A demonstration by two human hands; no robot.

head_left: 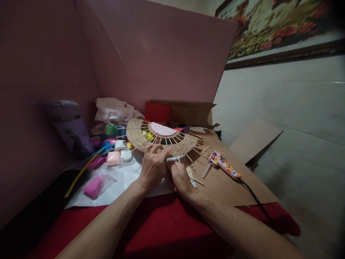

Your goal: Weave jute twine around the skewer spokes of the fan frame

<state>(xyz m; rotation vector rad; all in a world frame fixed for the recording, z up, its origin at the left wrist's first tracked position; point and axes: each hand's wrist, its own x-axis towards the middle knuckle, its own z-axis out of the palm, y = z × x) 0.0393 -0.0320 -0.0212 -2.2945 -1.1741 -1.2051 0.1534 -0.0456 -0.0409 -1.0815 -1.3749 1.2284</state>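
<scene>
A half-round, fan-shaped piece of twine wound over thin wooden sticks (137,138) is held up above the table. At its top centre sits a half-circle of white cloth with pink dots (163,129). My left hand (155,163) is closed on the piece's lower edge, with its fingers over the twine band. Close beside it, my right hand (181,177) is closed just below the band, fingers bent inward. A narrow white strip (175,158) shows between the hands; I cannot tell what it is. Whatever my right fingers grip is hidden.
A flower-patterned glue gun (225,165) lies right on brown cardboard (237,192), its black cord trailing forward. Loose sticks (196,180) lie near my right hand. Bagged coloured clay (93,187) and a purple tumbler (71,129) are at left. A pink panel (161,54) stands behind.
</scene>
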